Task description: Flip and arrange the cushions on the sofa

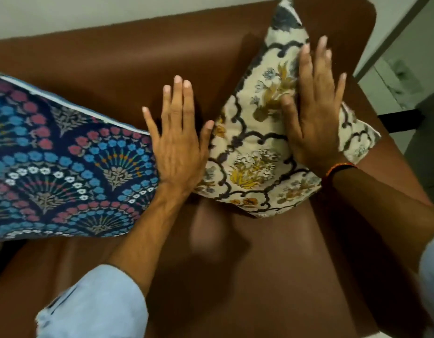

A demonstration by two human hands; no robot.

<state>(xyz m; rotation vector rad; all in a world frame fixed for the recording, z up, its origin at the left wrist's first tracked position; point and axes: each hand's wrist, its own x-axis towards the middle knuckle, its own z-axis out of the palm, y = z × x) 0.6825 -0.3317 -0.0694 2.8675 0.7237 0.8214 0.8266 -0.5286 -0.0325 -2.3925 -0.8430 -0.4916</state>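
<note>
A cream cushion with dark scallop lines and yellow flowers leans against the backrest of the brown sofa, standing on one corner. My right hand lies flat on its face, fingers spread. My left hand is open with fingers apart; its thumb touches the cream cushion's left edge and its palm edge overlaps the right corner of a navy cushion with blue and red flower fans. The navy cushion lies tilted at the left of the seat.
The sofa's right armrest runs beside the cream cushion. A white wall rises behind the backrest. Right of the sofa are a pale floor and a white frame. Brown seat shows in front of both cushions.
</note>
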